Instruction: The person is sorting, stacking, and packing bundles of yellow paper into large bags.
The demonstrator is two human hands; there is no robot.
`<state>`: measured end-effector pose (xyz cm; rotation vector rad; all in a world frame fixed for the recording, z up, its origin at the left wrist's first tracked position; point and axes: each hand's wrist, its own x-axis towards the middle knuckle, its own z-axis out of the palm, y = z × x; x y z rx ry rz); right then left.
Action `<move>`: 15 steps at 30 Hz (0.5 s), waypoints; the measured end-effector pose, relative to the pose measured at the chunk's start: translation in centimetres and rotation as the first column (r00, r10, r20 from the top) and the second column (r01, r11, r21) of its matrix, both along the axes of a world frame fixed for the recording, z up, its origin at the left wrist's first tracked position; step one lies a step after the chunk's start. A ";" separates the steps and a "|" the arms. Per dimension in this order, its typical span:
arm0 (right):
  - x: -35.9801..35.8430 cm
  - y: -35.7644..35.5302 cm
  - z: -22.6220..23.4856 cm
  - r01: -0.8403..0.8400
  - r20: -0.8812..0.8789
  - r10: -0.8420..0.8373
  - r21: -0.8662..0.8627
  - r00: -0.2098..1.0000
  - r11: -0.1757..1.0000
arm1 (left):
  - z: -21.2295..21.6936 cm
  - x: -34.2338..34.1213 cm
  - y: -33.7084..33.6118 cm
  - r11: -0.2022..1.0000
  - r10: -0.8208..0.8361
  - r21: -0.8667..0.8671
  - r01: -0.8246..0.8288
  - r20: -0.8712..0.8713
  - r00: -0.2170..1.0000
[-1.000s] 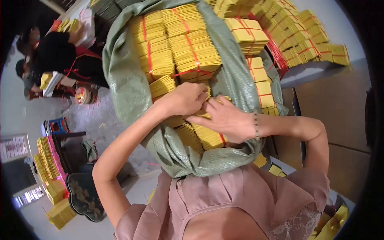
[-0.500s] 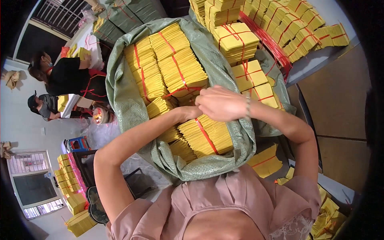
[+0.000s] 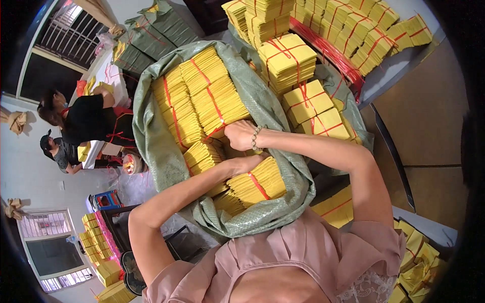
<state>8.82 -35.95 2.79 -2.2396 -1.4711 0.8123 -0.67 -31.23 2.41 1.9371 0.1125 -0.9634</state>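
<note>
An open green woven sack stands in front of me, packed with bundles of folded yellow paper tied with red plastic string. Both my hands reach down into the gap between the upper bundles and a nearer bundle. My right hand, with a beaded bracelet at its wrist, is curled against the near end of an upper bundle; what its fingers hold is hidden. My left hand lies just below it, at the nearer bundle's upper edge, its fingers out of sight in the gap.
Right of the sack stand tied yellow stacks and a long hank of red string. Filled green sacks stand at the back. At left, two people work by a white table. Loose yellow paper lies at lower right.
My hands, close together above the gap half a second ago, have moved apart and down into it. The right hand has shifted left; my view has shifted slightly.
</note>
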 end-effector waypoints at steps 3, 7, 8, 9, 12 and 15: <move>0.4 -1.4 0.8 -0.032 0.090 0.028 0.049 0.996 0.998 | 0.1 2.6 -0.6 0.999 0.039 -0.019 -0.039 -0.040 0.998; 3.2 -4.9 6.0 0.027 -0.307 0.098 0.381 0.947 0.924 | 0.7 1.2 0.5 0.992 0.122 -0.013 -0.124 -0.071 0.990; 4.5 -5.7 8.0 0.102 -0.417 0.127 0.485 0.900 0.869 | 0.8 1.4 0.8 0.984 0.176 -0.005 -0.176 -0.080 0.981; 6.1 -6.4 8.7 0.183 -0.410 0.068 0.542 0.910 0.820 | 1.2 0.7 1.6 0.973 0.231 0.009 -0.231 -0.088 0.969; 12.4 -10.0 9.3 0.564 -0.554 -0.257 0.503 0.792 0.655 | 4.4 1.4 2.6 0.932 0.361 0.059 -0.357 -0.201 0.910; 23.0 -15.5 0.1 0.604 -0.354 -0.528 0.667 0.772 0.436 | 11.1 4.7 1.9 0.992 0.125 0.001 -0.125 -0.065 0.990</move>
